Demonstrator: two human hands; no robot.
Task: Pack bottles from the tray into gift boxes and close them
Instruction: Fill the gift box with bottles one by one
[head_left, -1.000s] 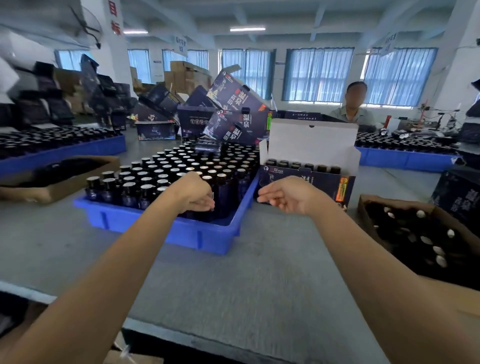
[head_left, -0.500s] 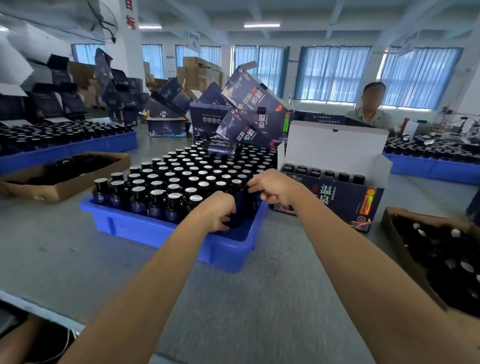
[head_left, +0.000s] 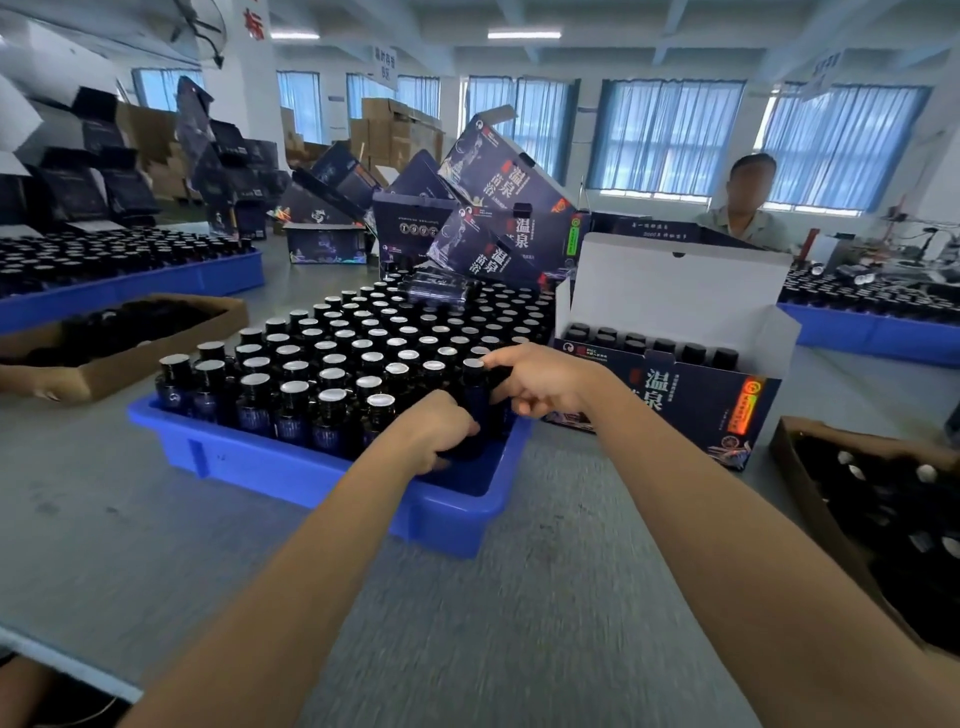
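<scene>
Bottles (head_left: 332, 374): dark glass with caps, upright in close rows in the blue tray (head_left: 270, 462). They fill it except for the near right corner, where the floor is bare.
Blue tray: on the grey table (head_left: 467, 623) straight ahead of me, its right end just beside the gift box (head_left: 691, 410).
My left hand (head_left: 436, 436): reached into the near right corner of the tray. My fingers are curled round the corner bottle (head_left: 465, 449), which my hand mostly hides.
My right hand (head_left: 540, 382): over the tray's right edge, just above and behind my left. My fingers are curled round the top of the end bottle (head_left: 475, 397), with the forefinger at its cap. Whether I hold a second bottle in the same grip I cannot tell.
Gift box: open and upright, dark blue front towards me. The white lid flap (head_left: 675, 291) stands up behind it.
Packed bottles (head_left: 693, 353): a row of black caps showing above the gift box's front wall.
Right cardboard tray (head_left: 810, 499): at my right, holding dark bottles lying down.
Left cardboard tray (head_left: 119, 364): to the left of the blue tray, with dark contents too blurred to make out.
Heap of boxes (head_left: 498, 208): more dark blue gift boxes tipped at angles behind the blue tray.
Person (head_left: 748, 208): across the table, behind the lid flap.
</scene>
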